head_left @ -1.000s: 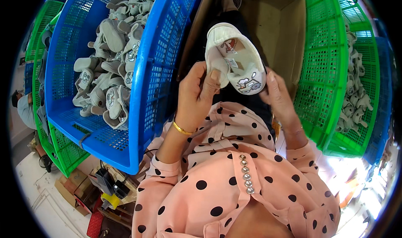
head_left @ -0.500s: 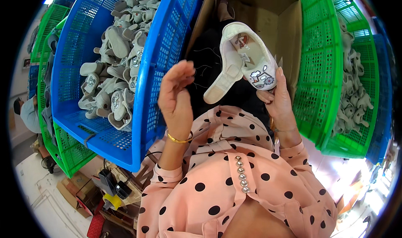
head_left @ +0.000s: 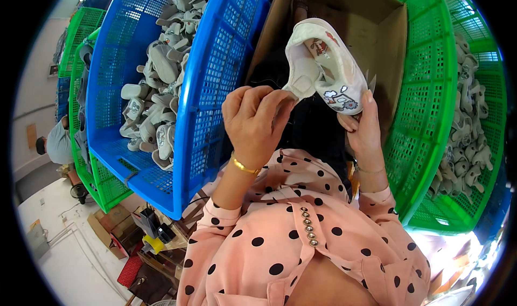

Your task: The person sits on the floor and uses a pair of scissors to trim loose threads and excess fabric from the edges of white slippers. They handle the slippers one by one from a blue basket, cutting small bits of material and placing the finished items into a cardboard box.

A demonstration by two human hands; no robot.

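A small white child's shoe (head_left: 345, 58) is held up in front of me, heel away and toe toward me. A cartoon vehicle is printed on its toe, and its insole carries a coloured picture. My right hand (head_left: 367, 127) grips the toe end, thumb along the side. Two thin pointed metal blades (head_left: 371, 82) stick up beside that thumb; their handle is hidden in the hand. My left hand (head_left: 253, 120) is closed in a pinch on the free end of the shoe's strap (head_left: 302, 84), to the left of the toe, covering that end.
At left stands a blue plastic basket (head_left: 194, 117) of small grey-white shoes (head_left: 163, 63). A green basket (head_left: 425, 101) with similar shoes is at right. Between them is an open cardboard box (head_left: 396, 42). Another person (head_left: 58, 140) is at far left.
My left hand has moved right, from open beside the blue basket to pinching the strap end. The shoe has risen slightly and shifted right. The whole view has shifted a little.
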